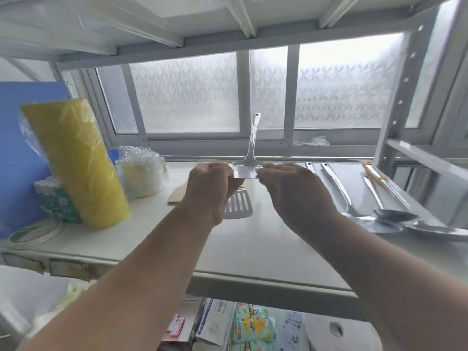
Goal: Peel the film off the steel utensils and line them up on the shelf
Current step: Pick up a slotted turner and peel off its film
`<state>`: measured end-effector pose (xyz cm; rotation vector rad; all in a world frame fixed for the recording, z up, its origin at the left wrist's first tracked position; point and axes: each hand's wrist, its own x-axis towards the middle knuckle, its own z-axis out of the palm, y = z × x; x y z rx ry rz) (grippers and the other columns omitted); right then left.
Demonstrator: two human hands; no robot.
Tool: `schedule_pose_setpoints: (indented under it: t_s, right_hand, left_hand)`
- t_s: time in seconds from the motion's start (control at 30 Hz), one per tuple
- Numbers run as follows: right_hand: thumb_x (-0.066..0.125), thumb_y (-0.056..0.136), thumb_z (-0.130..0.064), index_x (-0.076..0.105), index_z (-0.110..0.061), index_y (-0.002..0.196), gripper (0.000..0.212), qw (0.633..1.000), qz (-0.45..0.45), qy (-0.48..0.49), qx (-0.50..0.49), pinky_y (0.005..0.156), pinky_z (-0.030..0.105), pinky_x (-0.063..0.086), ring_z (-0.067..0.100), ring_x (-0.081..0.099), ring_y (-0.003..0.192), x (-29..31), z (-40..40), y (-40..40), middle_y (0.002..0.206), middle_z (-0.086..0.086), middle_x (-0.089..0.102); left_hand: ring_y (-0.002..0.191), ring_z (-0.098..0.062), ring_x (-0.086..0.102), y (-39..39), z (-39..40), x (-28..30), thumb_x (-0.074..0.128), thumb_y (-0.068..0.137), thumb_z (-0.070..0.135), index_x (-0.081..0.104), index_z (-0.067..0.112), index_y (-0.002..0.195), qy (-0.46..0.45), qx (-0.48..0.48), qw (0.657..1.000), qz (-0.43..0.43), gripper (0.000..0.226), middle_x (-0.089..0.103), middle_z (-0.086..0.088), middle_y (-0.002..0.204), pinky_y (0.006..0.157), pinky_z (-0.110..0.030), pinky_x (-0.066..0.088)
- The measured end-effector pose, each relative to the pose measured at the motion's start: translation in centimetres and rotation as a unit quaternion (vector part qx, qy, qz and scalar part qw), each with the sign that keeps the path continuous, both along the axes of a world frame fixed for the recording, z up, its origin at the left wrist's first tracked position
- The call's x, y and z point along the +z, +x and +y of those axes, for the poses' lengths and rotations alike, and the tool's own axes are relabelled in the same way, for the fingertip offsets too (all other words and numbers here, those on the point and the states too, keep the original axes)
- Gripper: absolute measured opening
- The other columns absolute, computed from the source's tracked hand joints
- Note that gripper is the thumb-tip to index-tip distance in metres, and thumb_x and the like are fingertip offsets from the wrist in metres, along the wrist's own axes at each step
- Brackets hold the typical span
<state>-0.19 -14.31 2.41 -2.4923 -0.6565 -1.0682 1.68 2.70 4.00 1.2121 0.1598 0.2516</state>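
left hand [211, 188] raised, pinching | right hand [291, 190] raised, pinching

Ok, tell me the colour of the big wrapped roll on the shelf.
Yellow roll, in clear plastic wrap; head view.

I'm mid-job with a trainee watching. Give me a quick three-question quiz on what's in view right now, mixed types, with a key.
1. True or false: both hands grip the blade end of the spatula, with its handle pointing up.
2. Multiple choice: where does the slotted turner lie? A) on the shelf below the hands B) in the right hand C) on the window ledge
3. Fill in: the ladles lie on the ____ side of the shelf.

Key:
1. True; the left hand and right hand pinch the blade's two edges.
2. A
3. right
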Motion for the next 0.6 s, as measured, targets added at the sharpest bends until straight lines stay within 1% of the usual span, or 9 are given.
schedule_pose_setpoints:
  t_s: [0.1, 0.13, 0.2, 0.3, 0.37, 0.43, 0.47, 0.53, 0.6]
  right_hand:
    - [0.057, 0.097, -0.025, 0.073, -0.018, 0.094, 0.018, 0.999, 0.025, 0.012, -0.016, 0.067, 0.04, 0.057, 0.025, 0.069, 0.077, -0.2, -4.0, 0.0, 0.084, 0.001, 0.075]
    - [0.061, 0.096, -0.023, 0.074, -0.016, 0.092, 0.015, 0.999, 0.033, 0.02, -0.019, 0.068, 0.041, 0.057, 0.026, 0.07, 0.076, -0.4, -5.0, -0.1, 0.082, 0.003, 0.075]
    - [0.068, 0.093, -0.018, 0.075, -0.015, 0.09, 0.009, 0.998, 0.046, 0.028, -0.031, 0.067, 0.04, 0.058, 0.026, 0.071, 0.073, -0.7, -6.7, -0.5, 0.079, 0.004, 0.074]
    - [0.07, 0.092, -0.016, 0.078, -0.019, 0.091, 0.008, 0.996, 0.078, 0.023, -0.04, 0.066, 0.037, 0.057, 0.023, 0.068, 0.067, -1.3, -8.4, -1.3, 0.074, 0.003, 0.073]
    - [0.072, 0.092, -0.02, 0.081, -0.026, 0.099, 0.012, 0.99, 0.127, 0.034, -0.046, 0.07, 0.033, 0.056, 0.02, 0.069, 0.069, -1.5, -9.1, -2.0, 0.077, 0.001, 0.075]
    - [0.075, 0.091, -0.027, 0.081, -0.032, 0.103, 0.014, 0.982, 0.177, 0.045, -0.052, 0.076, 0.03, 0.055, 0.015, 0.069, 0.073, -1.5, -9.6, -2.4, 0.083, -0.003, 0.077]
    - [0.078, 0.089, -0.031, 0.081, -0.033, 0.101, 0.013, 0.978, 0.196, 0.054, -0.05, 0.079, 0.029, 0.055, 0.012, 0.07, 0.076, -1.6, -9.8, -2.4, 0.086, -0.005, 0.078]
    - [0.081, 0.084, -0.036, 0.082, -0.036, 0.096, 0.012, 0.97, 0.228, 0.07, -0.047, 0.083, 0.03, 0.055, 0.01, 0.071, 0.08, -1.5, -10.1, -2.5, 0.088, -0.008, 0.078]
    - [0.083, 0.081, -0.04, 0.081, -0.039, 0.093, 0.012, 0.963, 0.253, 0.071, -0.051, 0.082, 0.029, 0.055, 0.008, 0.07, 0.08, -1.4, -10.3, -2.6, 0.089, -0.009, 0.078]
  left_hand:
    - [0.097, -0.037, 0.082, 0.1, -2.9, -0.3, 0.059, 0.098, -0.003, 0.064, -0.017, 0.112, 0.001, -0.064, 0.998, 0.026, 0.02, 0.08, -0.027, 0.093, 0.108, -0.047, 0.058]
    - [0.099, -0.037, 0.081, -0.1, -3.7, -0.6, 0.058, 0.099, -0.002, 0.064, -0.017, 0.11, -0.002, -0.083, 0.996, 0.037, 0.019, 0.08, -0.025, 0.087, 0.111, -0.047, 0.056]
    - [0.1, -0.036, 0.081, -0.4, -5.2, -1.3, 0.057, 0.1, -0.003, 0.064, -0.015, 0.103, -0.011, -0.117, 0.992, 0.055, 0.014, 0.079, -0.024, 0.084, 0.108, -0.043, 0.059]
    - [0.097, -0.031, 0.082, -0.2, -6.7, -2.5, 0.058, 0.098, -0.002, 0.063, -0.02, 0.115, 0.009, -0.139, 0.988, 0.062, 0.024, 0.08, -0.027, 0.099, 0.104, -0.039, 0.061]
    - [0.094, -0.031, 0.083, 0.0, -7.1, -3.0, 0.06, 0.096, -0.002, 0.063, -0.012, 0.107, 0.036, -0.148, 0.986, 0.06, 0.015, 0.08, -0.028, 0.104, 0.106, -0.041, 0.06]
    - [0.089, -0.031, 0.083, 0.0, -7.2, -3.3, 0.061, 0.094, -0.003, 0.062, -0.007, 0.104, 0.074, -0.151, 0.983, 0.068, 0.011, 0.08, -0.024, 0.101, 0.105, -0.043, 0.061]
    - [0.087, -0.031, 0.083, 0.0, -7.1, -3.5, 0.062, 0.093, -0.004, 0.062, -0.01, 0.108, 0.096, -0.15, 0.981, 0.073, 0.016, 0.079, -0.024, 0.101, 0.101, -0.042, 0.063]
    - [0.083, -0.032, 0.083, 0.0, -6.8, -3.7, 0.063, 0.093, -0.006, 0.062, -0.008, 0.114, 0.141, -0.156, 0.974, 0.079, 0.021, 0.077, -0.025, 0.107, 0.091, -0.04, 0.066]
    - [0.08, -0.032, 0.082, -0.2, -6.5, -3.8, 0.065, 0.093, -0.009, 0.064, -0.005, 0.111, 0.179, -0.168, 0.966, 0.079, 0.018, 0.072, -0.023, 0.108, 0.084, -0.036, 0.067]
